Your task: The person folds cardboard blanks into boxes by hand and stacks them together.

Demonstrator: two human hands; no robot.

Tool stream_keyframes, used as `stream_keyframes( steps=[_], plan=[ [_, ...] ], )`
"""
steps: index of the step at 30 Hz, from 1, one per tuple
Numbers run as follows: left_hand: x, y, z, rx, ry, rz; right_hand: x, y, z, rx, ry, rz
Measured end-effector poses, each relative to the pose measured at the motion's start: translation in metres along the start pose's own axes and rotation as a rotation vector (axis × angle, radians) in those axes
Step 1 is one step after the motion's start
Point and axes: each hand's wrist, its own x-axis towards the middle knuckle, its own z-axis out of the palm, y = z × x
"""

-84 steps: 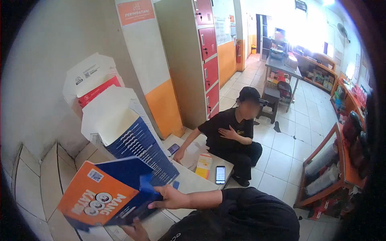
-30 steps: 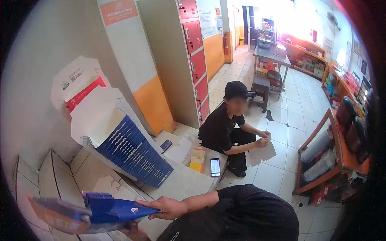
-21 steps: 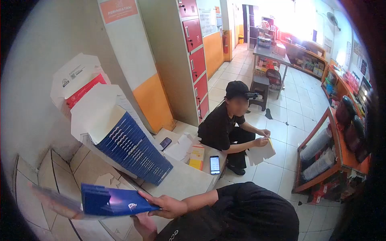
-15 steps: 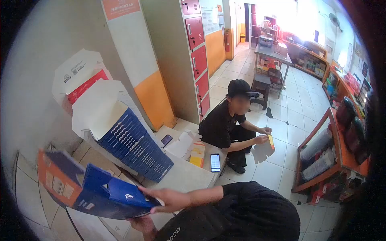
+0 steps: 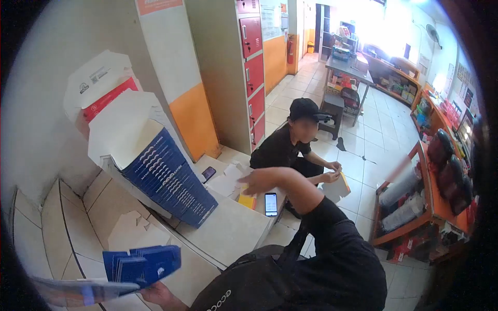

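Observation:
My left hand (image 5: 158,294) grips the lower edge of a blue carton (image 5: 148,265) at the lower left. The carton looks partly unfolded, with several layered blue edges and a blurred panel extending to the left. My right hand (image 5: 262,180) is raised away from it, fingers apart and empty, over the ledge near a yellow and white packet (image 5: 247,200). Beside the carton, a tall stack of nested blue boxes (image 5: 168,176) leans on the tiled ledge.
A person (image 5: 290,140) in a black cap squats beyond the ledge, holding a sheet of card (image 5: 334,189). Two phones (image 5: 271,204) lie on the ledge. Red lockers (image 5: 253,75) stand behind, a wooden rack (image 5: 404,207) at the right, and white card pieces (image 5: 136,229) at the left.
My right hand has let go of the carton and moved up and right over the ledge. The carton in my left hand has shifted lower and turned. The view has shifted slightly.

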Motion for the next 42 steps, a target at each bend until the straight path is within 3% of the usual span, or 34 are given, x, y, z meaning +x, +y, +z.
stream_keyframes(
  steps=[1,2,6,7,11,14,17,21,24,25,27,29,30,32,34,36,39,42],
  plan=[
    [0.006,0.0,0.003,0.037,-0.092,0.0,0.0,-0.01,0.017,0.295,0.095,-0.048],
    [0.011,-0.002,0.004,0.071,-0.187,0.003,-0.001,-0.02,0.026,0.217,0.102,-0.066],
    [0.021,0.022,0.013,0.14,-0.048,0.051,-0.004,-0.059,0.051,0.079,0.064,-0.073],
    [0.024,0.028,0.017,0.154,-0.147,0.078,-0.004,-0.065,0.056,0.083,0.037,-0.055],
    [0.028,0.049,0.052,0.246,-0.023,0.144,0.008,-0.074,0.096,0.219,-0.018,-0.118],
    [0.033,0.045,0.079,0.469,0.484,0.464,0.016,-0.088,0.136,0.232,-0.07,-0.228],
    [0.022,0.069,0.079,0.474,0.391,0.429,0.014,-0.103,0.144,0.26,-0.236,-0.258],
    [0.021,0.058,0.109,0.546,0.498,0.601,0.022,-0.102,0.165,0.265,-0.222,-0.233],
    [0.019,0.043,0.117,0.809,0.658,0.973,0.029,-0.089,0.178,0.303,-0.202,-0.278],
    [0.003,0.051,0.091,1.322,0.79,1.054,0.028,-0.086,0.181,0.322,-0.19,-0.309],
    [-0.011,0.048,0.071,1.96,0.824,1.113,0.025,-0.091,0.173,0.323,-0.184,-0.307],
    [0.014,0.017,0.081,2.217,0.245,1.102,0.019,-0.101,0.162,0.285,-0.19,-0.234],
    [0.033,0.002,0.118,2.472,-0.146,0.856,0.018,-0.101,0.163,0.325,-0.199,-0.262],
    [0.038,-0.012,0.086,2.874,-0.067,0.353,0.02,-0.096,0.164,0.399,-0.202,-0.312],
    [0.034,-0.017,0.004,3.174,-0.15,-0.379,0.023,-0.093,0.167,0.337,-0.187,-0.344],
    [0.028,-0.026,-0.028,2.928,-0.256,-0.625,0.026,-0.088,0.171,0.331,-0.181,-0.368],
    [0.036,-0.025,-0.022,2.675,-0.185,-0.656,0.033,-0.086,0.175,0.383,-0.192,-0.378],
    [0.048,-0.03,-0.014,2.531,-0.295,-0.891,0.033,-0.087,0.174,0.355,-0.194,-0.368]
  ],
)
